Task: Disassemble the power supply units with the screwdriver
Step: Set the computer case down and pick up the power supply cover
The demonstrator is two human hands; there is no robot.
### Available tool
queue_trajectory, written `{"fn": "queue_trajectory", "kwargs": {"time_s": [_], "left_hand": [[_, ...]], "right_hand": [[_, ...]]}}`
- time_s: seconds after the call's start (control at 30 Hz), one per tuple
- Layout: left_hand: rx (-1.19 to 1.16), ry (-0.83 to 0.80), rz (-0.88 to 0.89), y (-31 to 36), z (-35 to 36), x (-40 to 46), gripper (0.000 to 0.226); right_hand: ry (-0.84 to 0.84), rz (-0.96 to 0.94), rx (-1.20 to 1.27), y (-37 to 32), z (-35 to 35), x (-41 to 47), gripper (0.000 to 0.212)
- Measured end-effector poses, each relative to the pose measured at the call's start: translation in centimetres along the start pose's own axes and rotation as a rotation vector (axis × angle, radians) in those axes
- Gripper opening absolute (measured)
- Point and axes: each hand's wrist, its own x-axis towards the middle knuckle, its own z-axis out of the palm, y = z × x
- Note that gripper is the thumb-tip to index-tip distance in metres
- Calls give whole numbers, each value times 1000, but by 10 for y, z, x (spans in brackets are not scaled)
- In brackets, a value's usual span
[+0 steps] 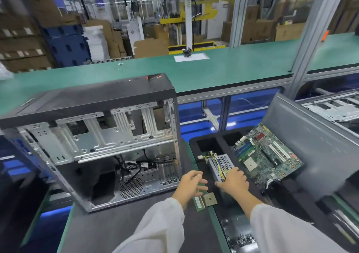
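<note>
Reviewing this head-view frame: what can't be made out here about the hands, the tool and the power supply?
- Screwdriver: none visible anywhere in the head view.
- Power supply unit: near end covered by the right hand; screws too small to see.
- Right hand grip: fingers lie over the unit, but whether they curl round it is hidden.
- Left hand: fingers spread above the memory stick; contact is unclear from motion blur.
- Tray of loose parts: cut by the bottom edge, blurred.

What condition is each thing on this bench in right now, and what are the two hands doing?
Computer case: upright, side open, mostly gutted, some cables left inside.
Power supply unit: out of the case, lying in the black tray.
Motherboard: removed, propped tilted in the tray.
Memory stick: loose on the bench edge.
Left hand: fingers spread over the memory stick, holding nothing.
Right hand: resting on the power supply unit.
</note>
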Motion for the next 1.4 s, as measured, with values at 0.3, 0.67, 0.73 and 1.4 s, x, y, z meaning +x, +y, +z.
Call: {"fn": "queue_trajectory", "kwargs": {"time_s": [0.3,0.67,0.73,1.4], "left_hand": [[-70,32,-40,-4,-28,-18,23],[-189,-2,125,-8,-14,-74,53],[-254,-59,95,-9,-22,-101,68],[-732,51,-96,-71,-161,-212,84]], "right_hand": [[50,-8,183,9,-46,-5,64],[37,-168,1126,38,-135,-116,57],[-116,-158,1307,41,-127,-151,66],[47,-840,391,-43,-82,-290,61]]}}
